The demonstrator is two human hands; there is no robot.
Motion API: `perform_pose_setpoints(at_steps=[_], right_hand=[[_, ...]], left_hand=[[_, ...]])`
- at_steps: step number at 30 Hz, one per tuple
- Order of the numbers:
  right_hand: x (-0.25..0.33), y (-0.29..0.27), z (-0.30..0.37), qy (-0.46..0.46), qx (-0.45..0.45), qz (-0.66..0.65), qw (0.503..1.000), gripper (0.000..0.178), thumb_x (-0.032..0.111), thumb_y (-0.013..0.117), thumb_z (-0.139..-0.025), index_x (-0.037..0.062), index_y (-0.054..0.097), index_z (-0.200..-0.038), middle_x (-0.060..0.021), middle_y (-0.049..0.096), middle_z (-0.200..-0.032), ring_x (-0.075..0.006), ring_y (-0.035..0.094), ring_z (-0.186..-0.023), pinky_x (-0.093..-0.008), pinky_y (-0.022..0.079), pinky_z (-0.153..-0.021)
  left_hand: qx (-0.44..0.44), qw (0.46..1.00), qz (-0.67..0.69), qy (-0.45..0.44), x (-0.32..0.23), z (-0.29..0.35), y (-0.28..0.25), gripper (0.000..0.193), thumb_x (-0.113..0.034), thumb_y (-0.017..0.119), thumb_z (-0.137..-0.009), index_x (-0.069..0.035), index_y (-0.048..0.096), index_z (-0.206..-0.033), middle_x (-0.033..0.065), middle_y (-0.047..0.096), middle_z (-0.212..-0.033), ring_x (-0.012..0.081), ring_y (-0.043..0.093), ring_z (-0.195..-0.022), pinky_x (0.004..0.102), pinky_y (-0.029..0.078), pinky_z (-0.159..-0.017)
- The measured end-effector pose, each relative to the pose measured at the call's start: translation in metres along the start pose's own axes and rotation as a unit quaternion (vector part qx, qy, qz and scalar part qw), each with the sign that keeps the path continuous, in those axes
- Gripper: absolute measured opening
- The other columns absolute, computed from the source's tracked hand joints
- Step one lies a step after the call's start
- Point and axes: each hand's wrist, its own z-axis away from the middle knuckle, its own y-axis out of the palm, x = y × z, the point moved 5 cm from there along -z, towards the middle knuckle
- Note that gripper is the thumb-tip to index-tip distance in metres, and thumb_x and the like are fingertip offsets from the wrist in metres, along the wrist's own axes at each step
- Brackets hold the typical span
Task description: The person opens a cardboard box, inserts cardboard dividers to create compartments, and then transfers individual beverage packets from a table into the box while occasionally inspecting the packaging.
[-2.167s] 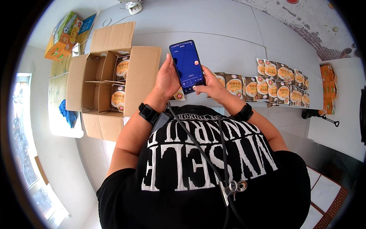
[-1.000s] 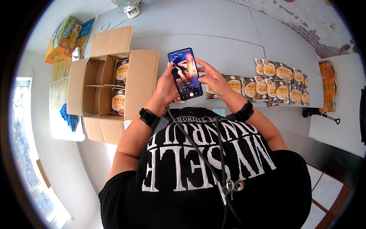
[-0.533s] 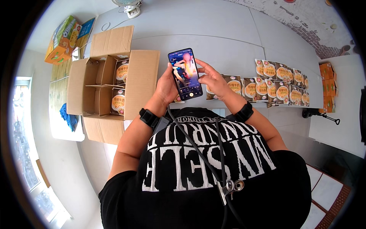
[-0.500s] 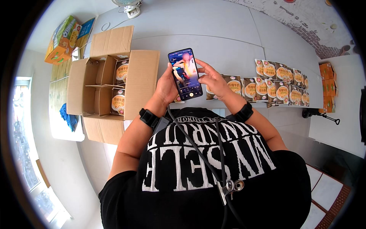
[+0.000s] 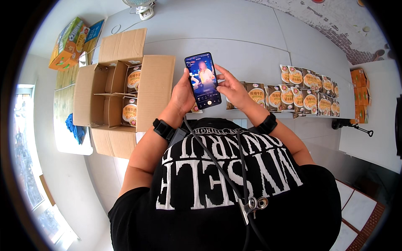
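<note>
A smartphone [image 5: 204,90] is held upright over the near side of the table, its lit screen showing a colourful picture of a person. My left hand [image 5: 182,95] is wrapped round its left edge, the thumb along the side. On the opposite edge my right hand [image 5: 235,92] grips too, with the index finger against the upper side and the thumb by the screen's lower right. Some fingertips are hidden behind the phone. Printed packets [image 5: 255,93] lie just beyond my right hand, and part of another packet [image 5: 196,109] shows below my left hand.
To the left stands an open cardboard box [image 5: 97,79] with dividers and packets in its right compartments. Rows of packets [image 5: 310,100] line the grey table [image 5: 234,46] at right. A fan [image 5: 145,11] stands at the back; orange cartons [image 5: 361,96] are stacked far right.
The picture on the phone's screen has changed to a different scene. Both hands and the phone stay nearly in place.
</note>
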Motion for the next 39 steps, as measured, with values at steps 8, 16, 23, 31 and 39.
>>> perform_pose_setpoints(at_steps=[8,16,23,31,39], right_hand=[[0.013,-0.004,-0.001,-0.036,-0.002,0.183,0.982,0.059,0.003,0.049,-0.078,0.0137,0.039,-0.135,-0.0144,0.055,-0.113,-0.0169,0.059,-0.076,-0.0297,0.048,-0.075],[0.019,-0.002,0.004,-0.038,-0.001,0.241,0.970,0.058,0.005,0.048,-0.078,0.0135,0.040,-0.135,-0.0149,0.055,-0.117,-0.0172,0.059,-0.076,-0.0306,0.049,-0.075],[0.019,-0.003,0.004,-0.033,0.004,0.233,0.972,0.058,0.005,0.047,-0.078,0.0127,0.041,-0.134,-0.0147,0.055,-0.116,-0.0170,0.059,-0.076,-0.0304,0.049,-0.075],[0.015,-0.003,0.006,-0.040,-0.007,0.207,0.978,0.058,0.005,0.049,-0.078,0.0117,0.038,-0.135,-0.0138,0.056,-0.112,-0.0170,0.060,-0.076,-0.0303,0.049,-0.074],[-0.003,0.005,0.005,0.018,0.022,0.149,0.988,0.056,0.003,0.050,-0.086,0.0023,0.029,-0.138,-0.0132,0.051,-0.111,-0.0131,0.057,-0.084,-0.0268,0.046,-0.079]], left_hand=[[0.021,1.000,-0.001,-0.015,0.001,0.000,0.002,0.054,-0.047,0.024,-0.097,-0.006,0.039,-0.129,0.0133,0.051,-0.124,0.0275,0.051,-0.114,0.0431,0.041,-0.097],[0.007,1.000,0.003,0.003,-0.002,0.000,0.001,0.054,-0.047,0.024,-0.097,-0.006,0.038,-0.129,0.0135,0.050,-0.125,0.0278,0.050,-0.115,0.0434,0.041,-0.098],[-0.002,1.000,-0.013,0.004,-0.004,0.003,0.006,0.054,-0.047,0.024,-0.097,-0.006,0.037,-0.130,0.0141,0.049,-0.125,0.0286,0.050,-0.115,0.0439,0.040,-0.099],[0.015,1.000,-0.001,0.000,-0.004,0.004,0.005,0.052,-0.046,0.022,-0.098,-0.007,0.037,-0.130,0.0136,0.051,-0.123,0.0286,0.050,-0.114,0.0433,0.041,-0.098],[-0.004,1.000,0.005,0.013,-0.001,-0.002,-0.006,0.052,-0.046,0.023,-0.097,-0.009,0.038,-0.129,0.0116,0.051,-0.123,0.0273,0.051,-0.113,0.0427,0.041,-0.097]])
